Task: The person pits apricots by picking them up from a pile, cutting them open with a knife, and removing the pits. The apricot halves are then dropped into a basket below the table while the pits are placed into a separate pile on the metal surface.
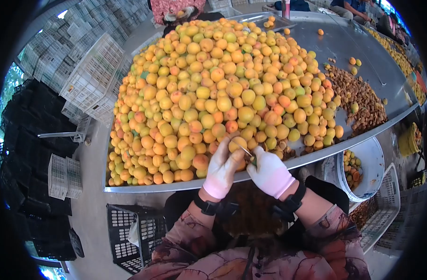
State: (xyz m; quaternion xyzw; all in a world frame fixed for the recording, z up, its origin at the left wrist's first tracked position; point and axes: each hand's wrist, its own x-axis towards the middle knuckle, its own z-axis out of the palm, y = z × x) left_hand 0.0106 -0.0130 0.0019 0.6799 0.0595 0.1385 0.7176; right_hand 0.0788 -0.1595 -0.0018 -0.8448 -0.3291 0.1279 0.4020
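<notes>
Where the left hand (220,169) and the right hand (270,173) come together: just over the near edge of the metal table (344,42), both in pale gloves.
Left hand: curled, thumb and fingers closed around one apricot (237,143).
Right hand: folded into a loose fist on a small knife (244,150), its blade against that apricot; how deep it goes, I can't tell.
Wrists: a dark band (207,205) on each.
Apricot heap (213,88): right in front of the hands, yellow to orange with some green, piled high from the near left corner toward the far edge.
Brown pits (358,100): spread beside the heap, along the near edge toward the right corner.
Metal tray (284,23): at the far edge, a few apricots on it.
White bucket (373,158): below the near edge, right of the person, with fruit pieces inside.
Black crate (122,228): on the floor below the near left corner.
Pale crates (97,65): stacked beyond the left edge.
Another person (176,7): at the far edge, hands together.
</notes>
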